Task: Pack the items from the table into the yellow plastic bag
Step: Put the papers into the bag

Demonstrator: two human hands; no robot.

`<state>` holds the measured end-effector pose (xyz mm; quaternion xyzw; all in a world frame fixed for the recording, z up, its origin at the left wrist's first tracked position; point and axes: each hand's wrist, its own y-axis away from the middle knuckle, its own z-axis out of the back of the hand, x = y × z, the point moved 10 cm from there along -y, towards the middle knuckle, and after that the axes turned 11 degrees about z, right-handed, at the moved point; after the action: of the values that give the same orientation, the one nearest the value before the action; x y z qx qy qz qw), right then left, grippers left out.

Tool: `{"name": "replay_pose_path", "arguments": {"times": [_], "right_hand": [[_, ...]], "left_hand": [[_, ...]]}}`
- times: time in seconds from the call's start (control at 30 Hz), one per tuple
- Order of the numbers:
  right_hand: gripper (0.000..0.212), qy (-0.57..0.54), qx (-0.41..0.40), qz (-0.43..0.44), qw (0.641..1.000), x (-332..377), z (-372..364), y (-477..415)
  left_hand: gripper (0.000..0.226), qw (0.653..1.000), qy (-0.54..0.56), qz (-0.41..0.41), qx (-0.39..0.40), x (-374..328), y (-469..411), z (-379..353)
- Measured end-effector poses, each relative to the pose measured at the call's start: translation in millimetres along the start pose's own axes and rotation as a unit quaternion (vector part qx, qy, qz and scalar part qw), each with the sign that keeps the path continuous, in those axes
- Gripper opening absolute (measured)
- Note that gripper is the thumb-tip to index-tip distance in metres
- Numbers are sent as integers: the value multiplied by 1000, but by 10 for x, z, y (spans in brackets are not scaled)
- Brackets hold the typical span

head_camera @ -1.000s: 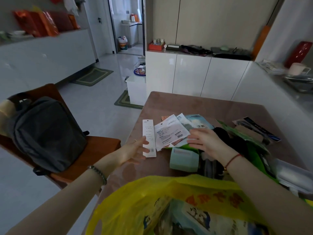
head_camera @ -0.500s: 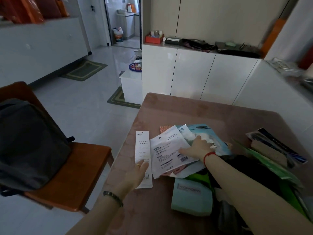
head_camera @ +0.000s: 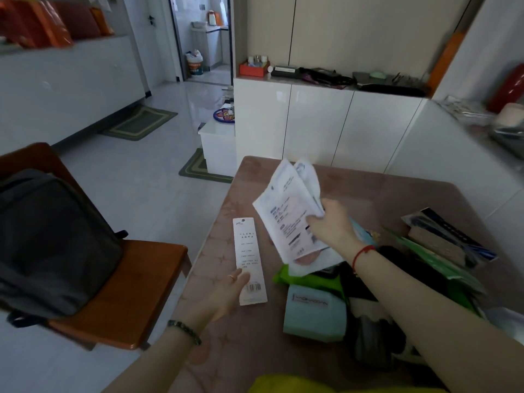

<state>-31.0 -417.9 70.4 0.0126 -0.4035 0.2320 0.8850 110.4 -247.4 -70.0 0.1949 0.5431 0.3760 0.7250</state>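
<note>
My right hand [head_camera: 330, 225] grips a stack of flat white printed packets [head_camera: 286, 211] and holds them lifted and tilted above the brown table [head_camera: 368, 191]. My left hand [head_camera: 226, 290] rests with its fingers on the lower end of a long narrow white packet [head_camera: 249, 259] that lies flat near the table's left edge. Only the top edge of the yellow plastic bag [head_camera: 283, 385] shows at the bottom of the view. A pale blue pouch [head_camera: 313, 312] lies by green packaging [head_camera: 309, 279] and dark items [head_camera: 374, 336] under my right forearm.
More flat packets, green and dark blue [head_camera: 448, 239], lie at the table's right side. A wooden chair [head_camera: 136, 287] with a grey backpack [head_camera: 51, 245] stands left of the table. White cabinets [head_camera: 326, 123] line the far wall.
My right hand has closed on the white packets and lifted them off the table. My left hand stays on the long narrow packet. The camera has tilted up and the bag has mostly left the view.
</note>
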Motion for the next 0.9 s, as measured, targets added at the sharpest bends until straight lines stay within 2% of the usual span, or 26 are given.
{"name": "replay_pose_path", "arguments": {"times": [0.1,0.2,0.27,0.33,0.37,0.43,0.5,0.53,0.57,0.63,0.73,0.77,0.8,0.9], "right_hand": [[11,-88,-93,46,991,313,643,326],[14,-212,-145,64,964,397,1188,812],[15,-286,-146,61,945,397,1422,1262],[21,-365,-106,50,924,385,1514,1695],[23,-399,-82,41,912,374,1525,1904],[51,-437,-49,3,898,226,1458,2290],[81,-429,-13,-45,902,-23,1298,2629],[88,-429,11,-66,901,-118,1193,2781],[90,-433,46,-81,897,-180,1071,2934],[82,-437,141,-117,881,-226,794,3252],[34,-385,286,-175,860,-286,381,3676],[21,-351,295,-195,867,-373,296,3750],[18,-321,280,-216,879,-491,238,3788],[27,-332,120,-289,890,-847,135,3795]], "left_hand": [[58,997,51,-49,14,-179,387,65],[74,989,64,-122,52,-319,944,75],[73,985,-13,-145,92,-290,1301,-66],[58,968,-104,-169,152,-222,1725,-344],[59,956,-162,-186,159,-174,1903,-471],[58,918,-305,-241,84,-92,2078,-615],[42,870,-407,-276,-44,-79,2091,-584],[39,867,-407,-273,-94,-81,2051,-513],[36,883,-366,-269,-113,-92,2015,-437],[22,925,-239,-278,-100,-177,2011,-344],[13,956,-118,-262,-57,-261,2046,-365],[13,961,-96,-256,-51,-266,2058,-372],[12,962,-83,-258,-46,-270,2057,-387],[11,959,-65,-275,-32,-253,2069,-442]]}}
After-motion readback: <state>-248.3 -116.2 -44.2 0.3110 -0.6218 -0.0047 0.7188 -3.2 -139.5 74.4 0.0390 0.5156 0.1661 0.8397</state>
